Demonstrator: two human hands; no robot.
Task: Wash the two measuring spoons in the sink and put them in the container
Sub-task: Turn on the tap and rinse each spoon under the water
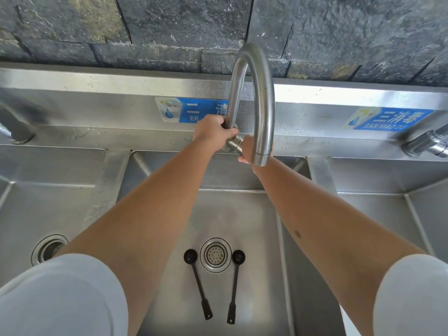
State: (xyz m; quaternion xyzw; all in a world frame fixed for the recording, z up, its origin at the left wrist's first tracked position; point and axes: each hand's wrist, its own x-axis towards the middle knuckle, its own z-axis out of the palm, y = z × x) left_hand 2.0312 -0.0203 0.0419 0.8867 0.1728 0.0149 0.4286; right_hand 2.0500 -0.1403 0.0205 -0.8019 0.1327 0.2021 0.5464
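Two black measuring spoons lie on the floor of the middle steel sink basin, one on each side of the round drain. The left spoon and the right spoon both point their bowls away from me. Both my arms reach far over them to the tall curved faucet. My left hand is closed around the base of the faucet pipe. My right hand grips the faucet handle, partly hidden behind the spout. No water shows at the spout. No container is in view.
A second basin with its own drain lies to the left, a third basin to the right. Other taps stand at the far left and far right. Blue labels are stuck on the steel backsplash below a dark stone wall.
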